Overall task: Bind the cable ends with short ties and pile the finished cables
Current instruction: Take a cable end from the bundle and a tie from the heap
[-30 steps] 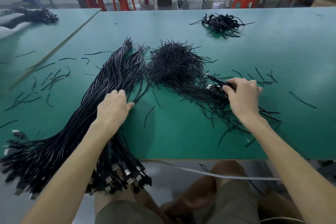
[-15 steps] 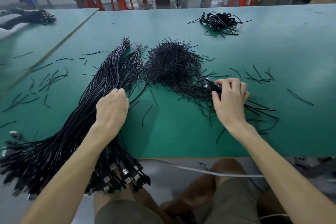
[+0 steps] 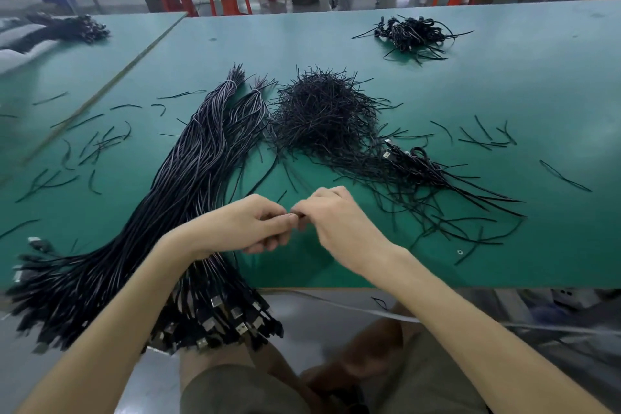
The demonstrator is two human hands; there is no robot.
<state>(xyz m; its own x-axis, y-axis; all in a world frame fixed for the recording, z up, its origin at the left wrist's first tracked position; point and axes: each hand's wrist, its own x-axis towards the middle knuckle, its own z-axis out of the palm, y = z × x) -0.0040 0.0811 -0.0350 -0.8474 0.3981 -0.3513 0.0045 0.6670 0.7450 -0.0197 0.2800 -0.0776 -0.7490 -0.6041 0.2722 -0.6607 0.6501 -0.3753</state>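
Two hands meet over the near middle of the counter (image 3: 521, 94): my left hand (image 3: 245, 227) and right hand (image 3: 342, 225) come knuckle to knuckle. Both sets of fingers (image 3: 268, 212) are curled in, and thumb and forefinger of each pinch one dark strand (image 3: 300, 217) between them. It is too small for me to tell whether that is a tie or a cable end.

As I read it, the binding step is just starting. To do it well I would keep both pinches close together so the strand stays taut, wrap snugly near the end, and twist without dragging on the sheaf under my left wrist.

Counting outward:
- One big sheaf of cables (image 3: 174, 198) lies just left of the hands. It is gathered into two tied heads at its far end, and its plugs (image 3: 218, 316) hang over the near edge.
- One heap of short ties (image 3: 322, 111) sits beyond the hands, touching the sheaf.
- One coiled cable (image 3: 413, 158) lies at the heap's right fringe.
- One finished pile (image 3: 416, 33) sits far off to the right, well apart.
- One further bundle (image 3: 67, 30) lies on the neighbouring counter to the left.
- Loose ties (image 3: 100, 141) are strewn on both sides, too many to count
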